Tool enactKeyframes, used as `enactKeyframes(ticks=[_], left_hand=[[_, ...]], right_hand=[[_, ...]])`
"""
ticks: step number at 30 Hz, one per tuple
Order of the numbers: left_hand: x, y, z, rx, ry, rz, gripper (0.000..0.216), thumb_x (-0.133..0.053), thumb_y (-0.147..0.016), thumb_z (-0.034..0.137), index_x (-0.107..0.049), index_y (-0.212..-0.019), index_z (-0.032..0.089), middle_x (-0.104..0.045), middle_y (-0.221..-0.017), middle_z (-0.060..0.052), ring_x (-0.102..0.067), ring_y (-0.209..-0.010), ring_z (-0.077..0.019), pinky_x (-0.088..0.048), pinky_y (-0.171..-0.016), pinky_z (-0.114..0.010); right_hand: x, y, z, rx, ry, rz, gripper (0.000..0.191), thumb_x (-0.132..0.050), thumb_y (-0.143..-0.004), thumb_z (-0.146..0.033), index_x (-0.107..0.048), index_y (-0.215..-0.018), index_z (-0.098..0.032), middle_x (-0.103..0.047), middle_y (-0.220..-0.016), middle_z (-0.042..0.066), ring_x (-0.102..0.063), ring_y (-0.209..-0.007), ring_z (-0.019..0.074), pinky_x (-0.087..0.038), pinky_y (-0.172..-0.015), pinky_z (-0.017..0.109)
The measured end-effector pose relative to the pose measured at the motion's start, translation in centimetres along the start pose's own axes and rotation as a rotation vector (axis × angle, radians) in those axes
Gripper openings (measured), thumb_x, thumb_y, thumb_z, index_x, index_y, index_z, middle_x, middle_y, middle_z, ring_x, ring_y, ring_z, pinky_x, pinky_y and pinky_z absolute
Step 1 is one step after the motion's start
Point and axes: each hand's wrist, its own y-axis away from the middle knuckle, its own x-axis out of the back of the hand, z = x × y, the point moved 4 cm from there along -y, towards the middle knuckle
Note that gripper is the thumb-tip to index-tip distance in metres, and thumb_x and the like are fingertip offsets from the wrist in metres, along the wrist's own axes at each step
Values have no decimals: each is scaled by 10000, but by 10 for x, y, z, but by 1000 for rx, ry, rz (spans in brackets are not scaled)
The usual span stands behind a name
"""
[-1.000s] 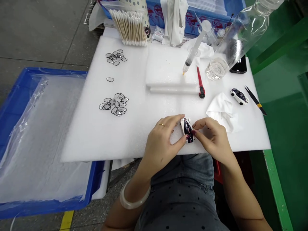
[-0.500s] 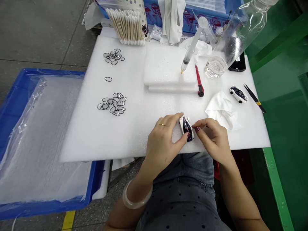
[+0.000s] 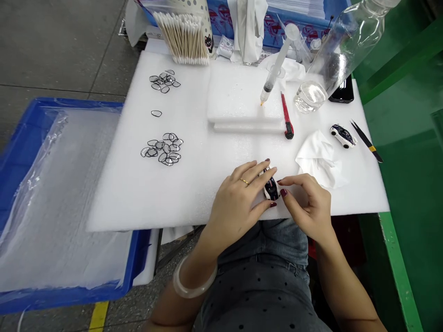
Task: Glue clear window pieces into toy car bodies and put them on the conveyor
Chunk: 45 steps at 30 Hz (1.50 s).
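A small white and navy toy car lies on the white foam sheet, its far end hidden under the fingers of my left hand. That hand's fingers and thumb wrap the car. My right hand has its fingertips at the car's right side. Further right, a second toy car rests beside black tweezers and a crumpled white wipe. Two piles of thin black-edged oval rings and a single ring lie to the left.
A syringe rests on a raised foam pad, beside a red utility knife. Behind stand cotton swabs, a glass of liquid, a plastic bottle and a phone. A blue tray sits left.
My left hand has slid up over the car, covering its far end. The car sits slightly lower and to the right, and my right hand has drawn back a little.
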Motion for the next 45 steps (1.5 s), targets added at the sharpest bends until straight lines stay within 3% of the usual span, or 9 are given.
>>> enactKeyframes(ticks=[5,11,16,21,24,26,33,37,45], left_hand=[[0,-4,0,51,-34,159,345,-774,-811,307,-662,-1124,220,-611,-1038,-67,-576,-947,-246,-532,-794,-383],[1,-2,1,31,6,89,251,-732,-850,208,-612,-1070,193,-654,-1099,-42,-554,-1016,-250,-489,-854,-386],[4,2,-1,65,33,147,235,-734,-843,176,-624,-1050,183,-665,-1041,-28,-557,-986,-227,-477,-858,-350],[6,1,-2,65,32,150,233,-733,-842,168,-638,-1054,172,-670,-1047,-35,-561,-983,-229,-474,-859,-350],[6,1,-2,65,37,147,215,-728,-851,190,-644,-1047,166,-674,-1040,-38,-562,-978,-230,-475,-850,-348],[6,1,-2,72,40,143,215,-731,-850,199,-648,-1045,167,-677,-1039,-36,-562,-983,-230,-474,-848,-347],[5,0,-2,86,36,127,228,-740,-840,194,-650,-1048,170,-683,-1038,-33,-567,-987,-231,-476,-845,-349],[7,0,-2,110,44,121,218,-729,-841,163,-650,-1043,188,-686,-1037,-27,-569,-991,-235,-481,-850,-354],[6,0,-2,111,55,125,231,-718,-831,111,-646,-1033,197,-686,-1042,-21,-569,-992,-233,-477,-866,-358]], right_hand=[[15,5,2,27,-35,124,163,-603,-865,-115,-645,-982,-221,-693,-969,30,-653,-933,202,-516,-834,381],[57,-45,19,-55,346,413,55,-617,-858,-243,-631,-811,-218,-677,-782,16,-626,-741,179,-492,-727,350],[59,-89,57,-281,624,320,141,-625,-840,-336,-592,-805,-203,-663,-855,63,-602,-774,234,-457,-726,420],[50,-71,44,27,325,278,113,-515,-923,-235,-542,-813,-230,-683,-985,67,-608,-882,219,-469,-791,409],[33,-43,23,108,44,-44,135,-462,-988,-258,-564,-906,-222,-657,-794,5,-540,-591,125,-432,-543,277],[24,-26,9,196,85,-157,73,-536,-957,-194,-606,-944,-207,-646,-746,-16,-531,-550,97,-406,-497,240],[20,-8,-9,380,298,178,166,-739,-819,-102,-635,-920,-182,-690,-732,-11,-541,-519,75,-432,-473,216],[5,-9,-14,459,287,96,116,-692,-856,-105,-647,-951,-154,-700,-821,52,-651,-686,130,-535,-589,237],[-7,2,-12,570,334,67,97,-652,-877,-94,-673,-967,-124,-666,-810,62,-605,-664,130,-501,-535,251]])
